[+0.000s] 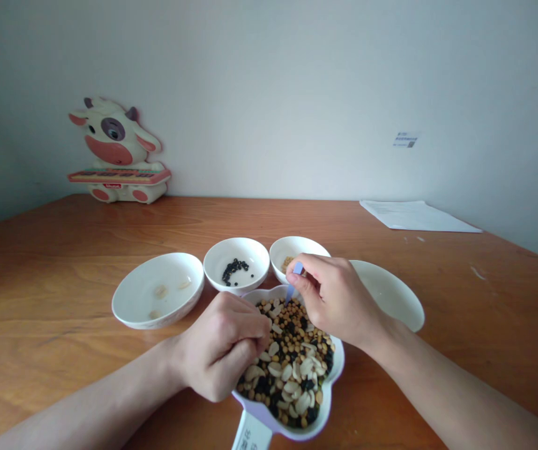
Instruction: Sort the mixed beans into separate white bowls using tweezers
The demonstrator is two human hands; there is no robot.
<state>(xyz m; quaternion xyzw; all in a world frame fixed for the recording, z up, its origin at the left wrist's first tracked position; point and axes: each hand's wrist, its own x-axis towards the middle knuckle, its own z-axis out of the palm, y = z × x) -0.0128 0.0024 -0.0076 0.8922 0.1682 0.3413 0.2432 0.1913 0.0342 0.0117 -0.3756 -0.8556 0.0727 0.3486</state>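
Note:
My right hand pinches a small flat purple plastic tool between thumb and fingers. Its lower end points into mixed beans and pale split kernels, which fill a scalloped, purple-rimmed white dish. Closed in a fist, my left hand covers the dish's left side; whatever its fingers hold is hidden. Just behind the dish, one white bowl holds black beans. Another white bowl, partly behind my right hand, has yellowish beans in it.
On the left, a wide white bowl contains a few pale pieces. A white bowl at right is partly covered by my right hand. A cow toy keyboard stands against the wall, and paper sheets lie at the back right.

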